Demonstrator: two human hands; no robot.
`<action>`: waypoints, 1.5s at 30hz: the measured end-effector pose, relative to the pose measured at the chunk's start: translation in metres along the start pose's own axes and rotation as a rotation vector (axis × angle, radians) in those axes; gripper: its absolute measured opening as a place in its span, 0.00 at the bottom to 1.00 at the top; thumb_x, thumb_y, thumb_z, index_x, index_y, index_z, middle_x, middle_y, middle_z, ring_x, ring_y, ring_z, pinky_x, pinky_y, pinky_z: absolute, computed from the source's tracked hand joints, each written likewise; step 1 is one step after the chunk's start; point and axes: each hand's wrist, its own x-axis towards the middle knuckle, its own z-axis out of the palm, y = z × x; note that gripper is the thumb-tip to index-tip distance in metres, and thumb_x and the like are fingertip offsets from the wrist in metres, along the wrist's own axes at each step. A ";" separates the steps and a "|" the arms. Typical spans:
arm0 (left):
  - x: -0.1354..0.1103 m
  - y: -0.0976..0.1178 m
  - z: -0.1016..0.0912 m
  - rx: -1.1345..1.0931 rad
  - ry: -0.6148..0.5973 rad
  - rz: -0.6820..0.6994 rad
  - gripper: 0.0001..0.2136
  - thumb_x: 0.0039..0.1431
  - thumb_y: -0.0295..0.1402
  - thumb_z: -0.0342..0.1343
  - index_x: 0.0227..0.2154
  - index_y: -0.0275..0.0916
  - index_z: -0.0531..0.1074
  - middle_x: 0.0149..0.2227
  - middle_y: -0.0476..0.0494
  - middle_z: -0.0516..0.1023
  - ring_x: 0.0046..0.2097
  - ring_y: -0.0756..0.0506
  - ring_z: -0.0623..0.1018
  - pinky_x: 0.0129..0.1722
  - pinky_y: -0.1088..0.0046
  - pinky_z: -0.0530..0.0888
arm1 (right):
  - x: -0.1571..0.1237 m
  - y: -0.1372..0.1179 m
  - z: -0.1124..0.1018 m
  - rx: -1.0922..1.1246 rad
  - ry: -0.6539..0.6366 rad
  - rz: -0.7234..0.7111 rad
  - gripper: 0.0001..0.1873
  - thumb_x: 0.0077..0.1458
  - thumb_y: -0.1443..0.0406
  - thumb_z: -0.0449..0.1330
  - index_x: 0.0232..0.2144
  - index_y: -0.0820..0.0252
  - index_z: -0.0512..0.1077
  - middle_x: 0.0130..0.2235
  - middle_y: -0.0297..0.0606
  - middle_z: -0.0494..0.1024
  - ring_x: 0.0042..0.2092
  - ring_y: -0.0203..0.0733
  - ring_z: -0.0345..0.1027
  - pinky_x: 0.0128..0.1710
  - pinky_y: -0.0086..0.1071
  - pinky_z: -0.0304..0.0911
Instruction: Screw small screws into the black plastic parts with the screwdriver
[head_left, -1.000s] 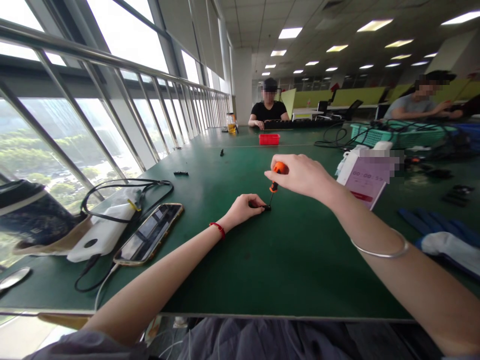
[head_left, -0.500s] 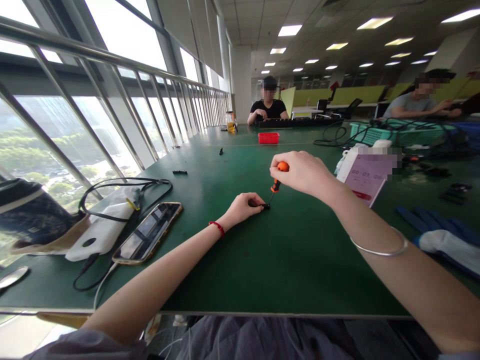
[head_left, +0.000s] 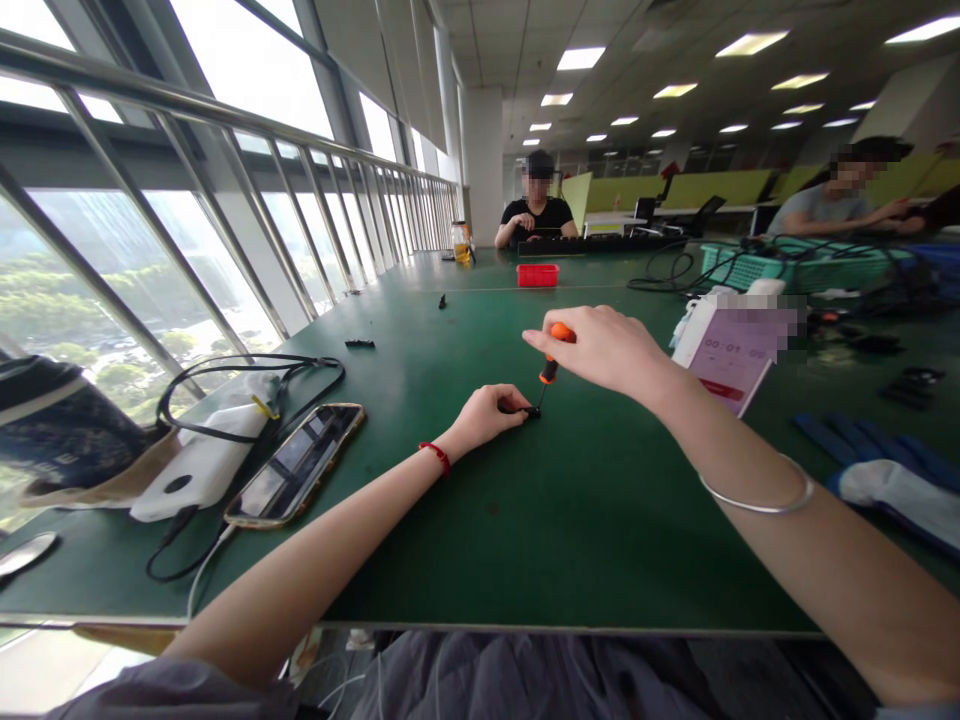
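My left hand (head_left: 489, 412) pinches a small black part (head_left: 532, 411) against the green tabletop (head_left: 480, 540); most of the part is hidden by the fingers. Above it, my right hand (head_left: 607, 345) holds an orange and black screwdriver (head_left: 551, 368) by its handle, with the thumb stretched out to the left. The screwdriver stands nearly upright, slightly tilted, its thin shaft reaching down to the exposed end of the black part. Whether the tip sits in a screw is too small to tell.
At left lie a phone (head_left: 298, 465), a white power bank (head_left: 199, 465) and black cables. Small black pieces (head_left: 360, 344) and a red tray (head_left: 538, 275) lie farther off. At right are a propped phone (head_left: 731, 350), gloves (head_left: 900, 490) and a green basket (head_left: 772, 265). Two people sit beyond.
My right thumb has extended leftwards, and the fingers have shifted around the screwdriver handle, which leans a little differently. My left hand and the black part have stayed in place.
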 end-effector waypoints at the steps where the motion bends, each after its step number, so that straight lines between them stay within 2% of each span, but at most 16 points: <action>1: 0.000 0.000 0.000 0.016 0.002 0.002 0.05 0.49 0.29 0.57 0.29 0.35 0.76 0.31 0.45 0.79 0.33 0.49 0.76 0.35 0.75 0.72 | 0.000 0.000 0.000 0.001 -0.004 0.004 0.20 0.56 0.51 0.45 0.26 0.55 0.68 0.24 0.35 0.72 0.26 0.39 0.62 0.26 0.31 0.48; 3: 0.000 0.000 0.000 0.051 0.008 0.002 0.06 0.49 0.30 0.57 0.29 0.35 0.76 0.31 0.45 0.79 0.33 0.49 0.76 0.34 0.75 0.72 | 0.000 0.000 -0.001 -0.007 0.006 0.006 0.17 0.56 0.53 0.47 0.26 0.55 0.68 0.25 0.35 0.73 0.27 0.40 0.62 0.26 0.31 0.48; 6: -0.001 -0.001 0.000 0.092 0.024 -0.004 0.06 0.48 0.30 0.57 0.30 0.36 0.76 0.31 0.45 0.79 0.33 0.49 0.76 0.34 0.75 0.71 | 0.000 0.000 -0.002 -0.027 0.041 0.003 0.10 0.51 0.56 0.52 0.33 0.53 0.69 0.29 0.35 0.75 0.28 0.40 0.63 0.27 0.30 0.48; 10: -0.001 -0.002 0.002 0.117 0.055 0.001 0.06 0.48 0.30 0.57 0.30 0.37 0.76 0.31 0.46 0.79 0.33 0.49 0.75 0.33 0.75 0.71 | 0.001 0.000 -0.002 -0.007 0.030 0.029 0.19 0.56 0.52 0.46 0.27 0.55 0.70 0.26 0.37 0.73 0.28 0.41 0.64 0.27 0.31 0.49; 12: -0.002 -0.003 0.002 0.121 0.068 -0.004 0.06 0.47 0.30 0.57 0.30 0.37 0.76 0.30 0.46 0.78 0.33 0.49 0.75 0.33 0.75 0.71 | 0.001 0.000 -0.001 -0.002 0.036 0.033 0.19 0.56 0.53 0.47 0.25 0.55 0.70 0.25 0.37 0.73 0.29 0.41 0.65 0.27 0.31 0.49; 15: -0.002 -0.002 0.001 0.127 0.075 -0.022 0.06 0.47 0.30 0.57 0.30 0.37 0.76 0.31 0.46 0.78 0.33 0.48 0.75 0.34 0.75 0.71 | 0.001 0.000 0.001 -0.014 0.071 0.019 0.11 0.51 0.57 0.52 0.32 0.53 0.71 0.30 0.36 0.75 0.30 0.41 0.65 0.27 0.31 0.49; 17: -0.002 -0.001 0.000 0.132 0.075 -0.029 0.07 0.47 0.30 0.57 0.30 0.37 0.76 0.31 0.46 0.78 0.33 0.48 0.75 0.34 0.75 0.71 | 0.001 0.000 0.002 -0.011 0.073 0.017 0.12 0.50 0.56 0.53 0.35 0.53 0.70 0.31 0.36 0.75 0.30 0.41 0.64 0.27 0.30 0.48; 21: -0.002 -0.001 0.000 0.142 0.086 -0.024 0.06 0.47 0.29 0.57 0.30 0.37 0.76 0.30 0.47 0.78 0.33 0.49 0.75 0.35 0.75 0.71 | 0.003 0.001 0.005 0.004 0.059 0.033 0.19 0.56 0.51 0.46 0.28 0.54 0.70 0.26 0.35 0.74 0.28 0.40 0.64 0.26 0.31 0.48; 26: -0.002 -0.004 0.000 0.144 0.094 -0.033 0.07 0.47 0.29 0.57 0.30 0.37 0.76 0.30 0.47 0.78 0.33 0.49 0.75 0.35 0.75 0.71 | 0.003 0.000 0.006 -0.030 0.102 0.030 0.11 0.51 0.55 0.53 0.33 0.52 0.70 0.29 0.34 0.75 0.29 0.41 0.64 0.26 0.31 0.47; 30: -0.001 -0.003 -0.001 0.127 0.088 -0.029 0.07 0.47 0.29 0.56 0.30 0.37 0.76 0.30 0.47 0.78 0.33 0.49 0.75 0.35 0.75 0.71 | 0.003 0.000 0.007 -0.001 0.070 0.054 0.19 0.55 0.51 0.47 0.26 0.54 0.71 0.26 0.36 0.73 0.28 0.41 0.64 0.26 0.31 0.48; 35: -0.001 -0.003 -0.001 0.118 0.087 -0.035 0.07 0.47 0.29 0.56 0.30 0.37 0.76 0.30 0.47 0.78 0.33 0.49 0.75 0.34 0.75 0.70 | 0.003 0.002 0.007 -0.011 0.112 0.044 0.11 0.48 0.56 0.55 0.32 0.52 0.71 0.29 0.34 0.75 0.29 0.40 0.64 0.27 0.31 0.48; 40: -0.001 -0.006 0.000 0.114 0.087 -0.019 0.07 0.47 0.28 0.56 0.30 0.36 0.76 0.31 0.47 0.78 0.33 0.49 0.75 0.35 0.75 0.71 | 0.004 0.003 0.008 0.004 0.087 0.072 0.20 0.54 0.50 0.48 0.23 0.54 0.71 0.24 0.36 0.73 0.27 0.41 0.63 0.26 0.31 0.48; 43: -0.002 -0.005 0.000 0.120 0.094 -0.026 0.07 0.47 0.29 0.56 0.30 0.36 0.75 0.31 0.47 0.78 0.33 0.49 0.75 0.35 0.75 0.71 | 0.004 0.003 0.009 0.001 0.120 0.054 0.10 0.49 0.56 0.54 0.29 0.52 0.72 0.28 0.34 0.75 0.29 0.40 0.64 0.26 0.31 0.48; 45: -0.002 -0.004 0.000 0.124 0.099 -0.034 0.07 0.47 0.28 0.56 0.30 0.36 0.75 0.31 0.47 0.78 0.33 0.49 0.75 0.34 0.75 0.71 | 0.004 0.003 0.009 0.000 0.124 0.049 0.10 0.46 0.56 0.56 0.32 0.52 0.72 0.30 0.34 0.76 0.29 0.41 0.65 0.26 0.30 0.49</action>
